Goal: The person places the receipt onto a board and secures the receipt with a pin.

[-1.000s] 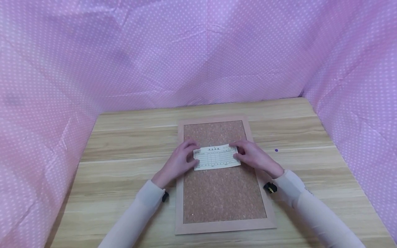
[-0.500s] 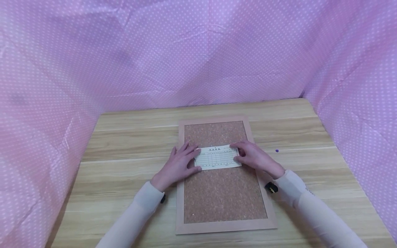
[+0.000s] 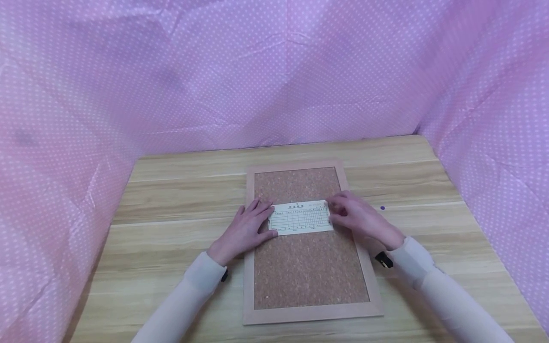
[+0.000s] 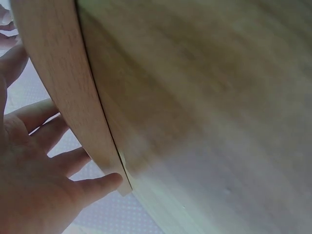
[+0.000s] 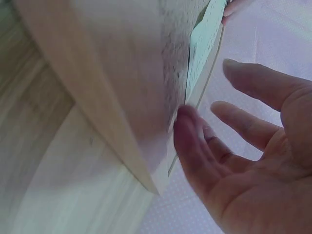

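Note:
A pale printed form slip [image 3: 300, 217] lies across the middle of a cork board [image 3: 309, 271], its long side running left to right. My left hand [image 3: 242, 231] rests with spread fingers over the slip's left end, thumb near the lower corner. At the right end is my right hand [image 3: 360, 216], fingers loosely bent beside the slip's edge. In the right wrist view thumb and fingers stand apart with nothing gripped, and the slip [image 5: 202, 48] lies beyond them. The left wrist view has the fingers reaching over the board's wooden frame [image 4: 68, 83]; the slip is hidden there.
The board lies on a wood-grain table [image 3: 180, 195]. A small purple round spot [image 3: 382, 207] is on the table right of the board. Pink dotted cloth [image 3: 274, 71] hangs behind and at both sides. A black device [image 3: 383, 259] sits under the right wrist.
My left hand has gone from pinching the slip's left end to lying spread on it. The right hand has let go of the right end and drawn slightly right. The slip now lies flatter.

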{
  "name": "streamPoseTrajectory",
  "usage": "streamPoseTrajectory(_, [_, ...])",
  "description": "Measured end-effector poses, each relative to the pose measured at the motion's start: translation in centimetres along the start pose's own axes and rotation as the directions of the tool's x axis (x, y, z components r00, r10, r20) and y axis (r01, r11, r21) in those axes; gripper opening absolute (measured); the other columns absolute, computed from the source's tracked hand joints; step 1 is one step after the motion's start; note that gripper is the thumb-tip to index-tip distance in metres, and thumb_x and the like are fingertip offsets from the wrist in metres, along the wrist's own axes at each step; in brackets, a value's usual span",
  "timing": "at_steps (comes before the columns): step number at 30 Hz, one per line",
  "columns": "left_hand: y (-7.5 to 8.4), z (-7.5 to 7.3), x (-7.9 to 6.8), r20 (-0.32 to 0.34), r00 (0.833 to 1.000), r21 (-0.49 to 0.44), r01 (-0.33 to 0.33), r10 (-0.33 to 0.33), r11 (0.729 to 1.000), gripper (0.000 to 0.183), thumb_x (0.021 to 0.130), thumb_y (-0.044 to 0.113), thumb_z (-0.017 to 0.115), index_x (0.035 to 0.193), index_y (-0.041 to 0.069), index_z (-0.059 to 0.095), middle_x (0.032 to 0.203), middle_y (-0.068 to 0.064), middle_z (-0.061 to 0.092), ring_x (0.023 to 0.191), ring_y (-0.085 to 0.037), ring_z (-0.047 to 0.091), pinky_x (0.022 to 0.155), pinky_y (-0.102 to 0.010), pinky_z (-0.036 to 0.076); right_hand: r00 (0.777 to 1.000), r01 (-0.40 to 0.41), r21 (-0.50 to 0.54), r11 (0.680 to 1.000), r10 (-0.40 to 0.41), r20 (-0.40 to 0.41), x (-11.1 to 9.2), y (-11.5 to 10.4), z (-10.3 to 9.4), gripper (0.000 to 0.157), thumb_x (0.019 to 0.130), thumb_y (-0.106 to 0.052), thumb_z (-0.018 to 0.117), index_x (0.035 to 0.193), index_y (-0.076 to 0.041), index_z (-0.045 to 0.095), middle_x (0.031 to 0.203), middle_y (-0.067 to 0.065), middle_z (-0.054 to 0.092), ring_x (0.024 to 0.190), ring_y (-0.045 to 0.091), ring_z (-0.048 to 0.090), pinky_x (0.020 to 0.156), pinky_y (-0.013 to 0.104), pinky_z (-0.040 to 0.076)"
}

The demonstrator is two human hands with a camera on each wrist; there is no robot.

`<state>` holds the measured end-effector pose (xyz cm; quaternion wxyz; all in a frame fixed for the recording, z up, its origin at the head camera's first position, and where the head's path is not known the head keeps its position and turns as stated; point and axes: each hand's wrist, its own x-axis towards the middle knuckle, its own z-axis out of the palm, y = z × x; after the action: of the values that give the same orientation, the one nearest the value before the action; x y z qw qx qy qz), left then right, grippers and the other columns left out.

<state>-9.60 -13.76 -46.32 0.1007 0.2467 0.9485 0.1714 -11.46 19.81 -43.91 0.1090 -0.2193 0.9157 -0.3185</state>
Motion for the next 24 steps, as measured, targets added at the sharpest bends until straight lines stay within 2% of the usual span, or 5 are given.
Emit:
streamPoseTrajectory(6, [0.0, 0.0, 0.1, 0.019, 1.0, 0.003, 0.008, -0.008, 1.0, 0.074, 0.098, 0.051, 0.067, 0.154, 0.006, 0.049, 0.166, -0.007, 0.036, 0.156, -0.038, 0.02, 0.116, -0.071, 0.026, 0.996, 0.026, -0.047, 0.999, -0.03, -0.088, -1.0, 0.6, -0.9, 0.047, 0.093, -0.015, 0.078, 0.136, -0.002, 0.065, 0.133, 0.02, 0.063, 0.12, 0.038, 0.06, 0.101, 0.059, 0.049])
streamPoseTrajectory(9, [0.0, 0.1, 0.1, 0.026, 1.0, 0.007, 0.011, -0.011, 1.0, 0.074, 0.099, 0.051, 0.067, 0.155, 0.006, 0.048, 0.166, -0.007, 0.036, 0.156, -0.038, 0.02, 0.115, -0.07, 0.029, 0.986, 0.042, -0.051, 0.998, -0.049, -0.158, -1.5, 1.1, -1.3, 0.043, 0.093, -0.012, 0.078, 0.133, -0.001, 0.067, 0.132, 0.02, 0.064, 0.12, 0.04, 0.062, 0.101, 0.059, 0.049])
streamPoseTrajectory(15, [0.0, 0.1, 0.1, 0.028, 0.999, 0.003, 0.015, -0.015, 1.0, 0.072, 0.099, 0.049, 0.067, 0.154, 0.007, 0.049, 0.166, -0.007, 0.036, 0.156, -0.038, 0.021, 0.114, -0.069, 0.031, 0.951, 0.077, -0.084, 0.993, -0.098, -0.292, -2.6, 2.6, -2.1, 0.037, 0.092, -0.006, 0.077, 0.127, 0.001, 0.068, 0.128, 0.022, 0.066, 0.117, 0.043, 0.063, 0.101, 0.059, 0.048])
streamPoseTrajectory(19, [0.0, 0.0, 0.0, 0.025, 1.0, -0.005, 0.013, -0.013, 1.0, 0.072, 0.099, 0.049, 0.068, 0.154, 0.006, 0.049, 0.166, -0.007, 0.037, 0.156, -0.038, 0.021, 0.114, -0.069, 0.032, 0.936, 0.094, -0.101, 0.991, -0.122, -0.331, -3.2, 3.8, -2.6, 0.037, 0.091, -0.005, 0.078, 0.126, 0.002, 0.069, 0.127, 0.023, 0.066, 0.116, 0.045, 0.062, 0.101, 0.061, 0.047])
streamPoseTrajectory(24, [0.0, 0.0, 0.0, 0.031, 0.999, -0.005, 0.008, -0.008, 1.0, 0.073, 0.099, 0.048, 0.068, 0.154, 0.005, 0.048, 0.166, -0.008, 0.036, 0.156, -0.038, 0.021, 0.115, -0.069, 0.031, 0.927, 0.088, -0.139, 0.986, -0.132, -0.35, -4.0, 5.3, -3.1, 0.037, 0.089, -0.006, 0.08, 0.123, 0.002, 0.069, 0.125, 0.023, 0.067, 0.115, 0.045, 0.063, 0.1, 0.062, 0.047])
